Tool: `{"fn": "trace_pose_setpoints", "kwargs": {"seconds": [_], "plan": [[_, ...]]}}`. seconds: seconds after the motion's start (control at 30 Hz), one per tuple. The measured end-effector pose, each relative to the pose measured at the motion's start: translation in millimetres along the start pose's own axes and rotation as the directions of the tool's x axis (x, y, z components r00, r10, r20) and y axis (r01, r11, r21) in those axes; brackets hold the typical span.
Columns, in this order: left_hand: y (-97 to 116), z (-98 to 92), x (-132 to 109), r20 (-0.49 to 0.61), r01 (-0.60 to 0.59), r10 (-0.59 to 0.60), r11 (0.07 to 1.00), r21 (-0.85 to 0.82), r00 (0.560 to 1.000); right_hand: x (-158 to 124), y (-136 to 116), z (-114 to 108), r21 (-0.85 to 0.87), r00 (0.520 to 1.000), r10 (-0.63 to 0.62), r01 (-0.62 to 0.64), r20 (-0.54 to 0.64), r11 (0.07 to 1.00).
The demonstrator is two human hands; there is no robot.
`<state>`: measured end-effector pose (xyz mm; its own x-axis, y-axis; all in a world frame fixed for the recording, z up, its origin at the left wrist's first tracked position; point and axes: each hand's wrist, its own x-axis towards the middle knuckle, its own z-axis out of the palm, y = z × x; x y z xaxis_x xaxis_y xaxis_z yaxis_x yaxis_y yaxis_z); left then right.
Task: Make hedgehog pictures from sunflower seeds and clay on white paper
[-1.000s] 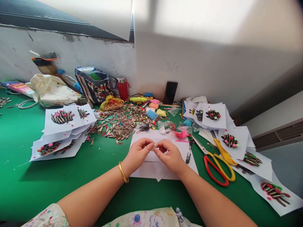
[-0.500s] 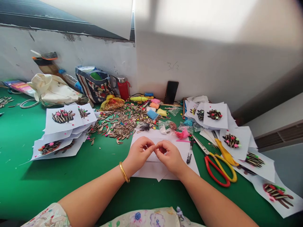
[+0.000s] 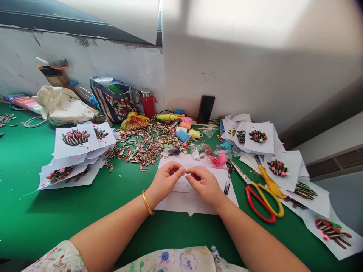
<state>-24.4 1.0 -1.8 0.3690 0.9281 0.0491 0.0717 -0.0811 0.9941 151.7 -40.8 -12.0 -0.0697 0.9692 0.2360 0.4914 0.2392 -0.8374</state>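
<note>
Head view: the left hand and right hand curl inward, fingertips almost meeting, perhaps pinching something too small to tell. A white paper sheet lies directly beneath them.

white paper, green table, red and yellow scissors, floral sleeve, striped bag

Red-and-yellow scissors, sunflower seeds, black phone
</note>
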Motion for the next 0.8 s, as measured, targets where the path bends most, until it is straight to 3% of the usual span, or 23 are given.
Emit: {"fn": "trace_pose_setpoints", "kwargs": {"seconds": [0.13, 0.3, 0.57, 0.8], "plan": [[6, -5.6, 6, -0.027, 0.092, -0.097, 0.983, -0.158, 0.995, 5, 6, -9, -0.022, 0.997, 0.042, -0.044, -0.057, 0.999], [5, -5.6, 8, -0.034, 0.155, -0.163, 0.971, -0.183, 0.986, 6, 5, -8, -0.052, 1.000, 0.019, -0.019, -0.002, 0.998], [-2, 0.8, 2, 0.125, 0.135, -0.122, 0.985, -0.106, 0.985, 3, 1, -4, 0.107, 0.998, 0.000, -0.007, 0.064, 0.994], [1, -3.2, 2, 0.234, 0.291, -0.242, 0.935, -0.203, 0.942, 4, 1, -4, 0.113, 0.990, -0.091, 0.078, 0.107, 0.991]]}}
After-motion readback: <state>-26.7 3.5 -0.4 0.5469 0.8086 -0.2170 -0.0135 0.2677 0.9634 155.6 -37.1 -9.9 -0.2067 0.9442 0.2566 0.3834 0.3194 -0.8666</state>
